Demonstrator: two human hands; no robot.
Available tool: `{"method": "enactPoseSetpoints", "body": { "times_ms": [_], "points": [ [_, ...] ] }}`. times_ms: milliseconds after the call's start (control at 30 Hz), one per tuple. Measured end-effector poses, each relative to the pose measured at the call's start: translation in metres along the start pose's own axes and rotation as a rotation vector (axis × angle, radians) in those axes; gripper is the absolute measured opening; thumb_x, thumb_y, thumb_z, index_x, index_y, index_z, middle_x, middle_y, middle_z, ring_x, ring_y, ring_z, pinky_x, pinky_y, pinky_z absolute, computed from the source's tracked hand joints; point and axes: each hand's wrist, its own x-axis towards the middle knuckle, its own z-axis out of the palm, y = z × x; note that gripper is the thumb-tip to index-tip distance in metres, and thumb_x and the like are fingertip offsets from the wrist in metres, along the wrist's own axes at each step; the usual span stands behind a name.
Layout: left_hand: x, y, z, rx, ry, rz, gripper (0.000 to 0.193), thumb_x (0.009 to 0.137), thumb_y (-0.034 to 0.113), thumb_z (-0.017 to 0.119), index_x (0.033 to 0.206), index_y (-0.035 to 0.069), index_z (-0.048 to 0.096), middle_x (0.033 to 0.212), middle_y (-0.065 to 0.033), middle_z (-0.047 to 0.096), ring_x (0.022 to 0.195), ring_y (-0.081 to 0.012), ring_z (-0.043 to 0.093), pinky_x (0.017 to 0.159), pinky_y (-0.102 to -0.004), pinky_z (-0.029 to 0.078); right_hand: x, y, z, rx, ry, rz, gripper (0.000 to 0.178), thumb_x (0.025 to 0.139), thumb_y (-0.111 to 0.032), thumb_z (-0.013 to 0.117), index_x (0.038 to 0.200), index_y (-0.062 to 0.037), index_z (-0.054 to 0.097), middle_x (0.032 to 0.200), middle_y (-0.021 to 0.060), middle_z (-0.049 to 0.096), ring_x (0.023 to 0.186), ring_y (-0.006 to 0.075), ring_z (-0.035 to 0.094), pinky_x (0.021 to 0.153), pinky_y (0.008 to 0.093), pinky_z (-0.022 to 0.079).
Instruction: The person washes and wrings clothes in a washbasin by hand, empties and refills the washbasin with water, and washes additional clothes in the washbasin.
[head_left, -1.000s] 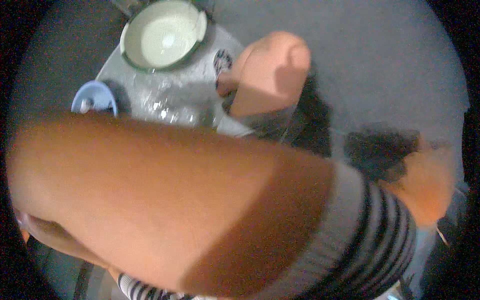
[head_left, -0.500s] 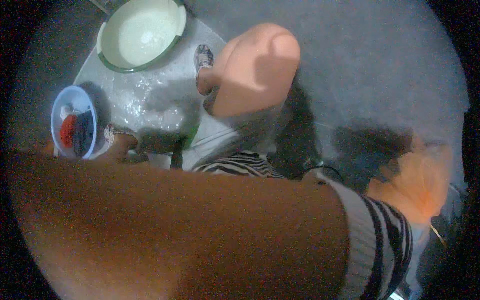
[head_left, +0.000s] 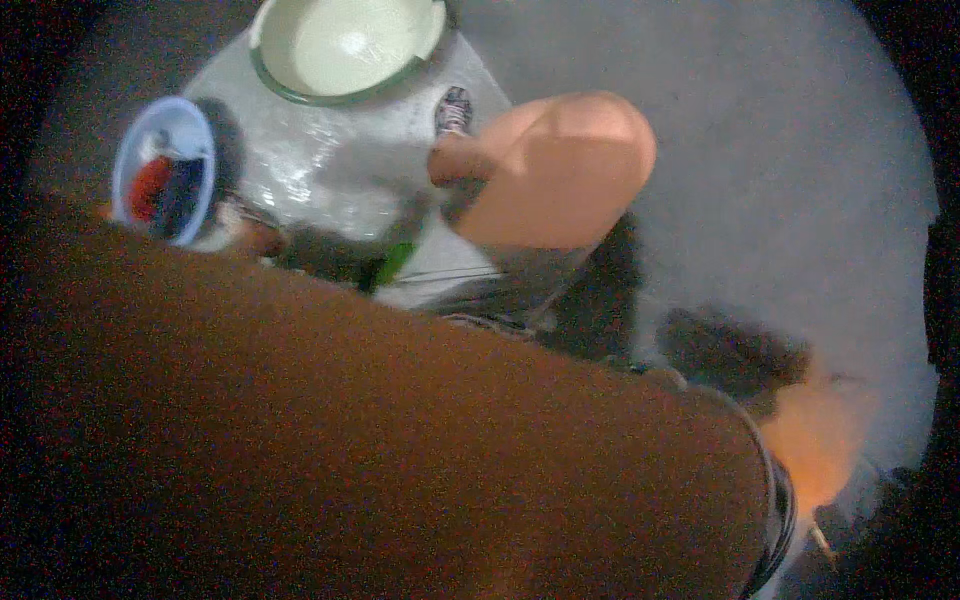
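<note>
A bare arm [head_left: 430, 430], very close to the camera, crosses the whole lower part of the view. Its rolled striped sleeve [head_left: 785, 510] is at the right end, so it seems to be my right arm. Neither of my hands shows, and whatever they hold or touch is out of sight. Beyond the arm is my bent bare knee [head_left: 590, 165], with a patterned shoe [head_left: 455, 112] on the foot. A pale basin with a green rim [head_left: 335, 98] stands at the far left. Nearer, a light blue bucket [head_left: 209, 165] holds red cloth [head_left: 150, 187] and dark cloth [head_left: 182, 197].
Wet, shiny ground [head_left: 300, 170] lies between the basin and the bucket. Part of a bright green object [head_left: 395, 263] shows beside my leg. At the right, a blurred orange, mesh-like thing [head_left: 815, 440] rests near the grey floor [head_left: 780, 180].
The arm now covers more of the lower view and slopes down toward the right. Basin and bucket appear higher and farther right; the knee and the orange thing have shifted right and down.
</note>
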Motion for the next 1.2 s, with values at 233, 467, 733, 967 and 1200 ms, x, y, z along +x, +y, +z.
{"method": "enactPoseSetpoints", "body": {
  "times_ms": [233, 467, 733, 967, 1200],
  "points": [
    [-0.020, 0.003, -0.024, -0.021, 0.036, -0.109, 0.038, 0.085, 0.032, 0.054, 0.107, 0.001, 0.050, 0.096, -0.0125, 0.055, 0.084, -0.0206, 0.054, 0.078, -0.0353, 0.046, 0.053, -0.050, -0.040, -0.012, 0.083, -0.094, 0.032, 0.081, -0.030, 0.049, 0.094, -0.0032, 0.061, 0.097, 0.0205, 0.059, 0.088, 0.0346, 0.058, 0.077, 0.0452, 0.045],
    [-0.066, 0.043, -0.062, -0.044, 0.111, -0.121, 0.036, 0.085, 0.030, 0.055, 0.105, 0.001, 0.051, 0.093, -0.0120, 0.056, 0.080, -0.0198, 0.056, 0.076, -0.0346, 0.047, 0.146, -0.134, -0.134, -0.107, 0.217, -0.354, 0.032, 0.081, -0.030, 0.049, 0.094, -0.0029, 0.060, 0.097, 0.0210, 0.059, 0.088, 0.0350, 0.057, 0.076, 0.0445, 0.045],
    [-0.108, 0.100, -0.158, -0.434, 0.476, 0.041, 0.033, 0.084, 0.028, 0.056, 0.103, 0.002, 0.053, 0.089, -0.0115, 0.058, 0.076, -0.0189, 0.057, 0.073, -0.0337, 0.049, 0.196, -0.154, -0.238, -0.248, 0.384, -0.391, 0.033, 0.082, -0.031, 0.048, 0.093, -0.0025, 0.060, 0.096, 0.0215, 0.058, 0.087, 0.0355, 0.057, 0.075, 0.0436, 0.046],
    [-0.178, -0.061, -0.311, -0.720, 1.506, 0.129, 0.034, 0.087, 0.039, 0.046, 0.106, 0.011, 0.051, 0.102, -0.0052, 0.054, 0.083, -0.0295, 0.053, 0.076, -0.0451, 0.047, 0.092, -0.042, -0.203, -0.010, -0.195, -0.032, 0.021, 0.081, -0.021, 0.056, 0.089, -0.0021, 0.060, 0.078, 0.0139, 0.061, 0.072, 0.0226, 0.060, 0.065, 0.0353, 0.046],
    [-0.141, -0.319, -0.356, -0.228, 1.007, -0.294, 0.039, 0.075, 0.031, 0.061, 0.100, 0.001, 0.057, 0.097, -0.0189, 0.060, 0.085, -0.0295, 0.061, 0.080, -0.0355, 0.047, 0.144, 0.013, -0.122, 0.164, -0.115, -0.041, 0.031, 0.081, -0.021, 0.056, 0.106, -0.0034, 0.056, 0.097, 0.0165, 0.061, 0.090, 0.0275, 0.058, 0.081, 0.0363, 0.044]
  ]
}}
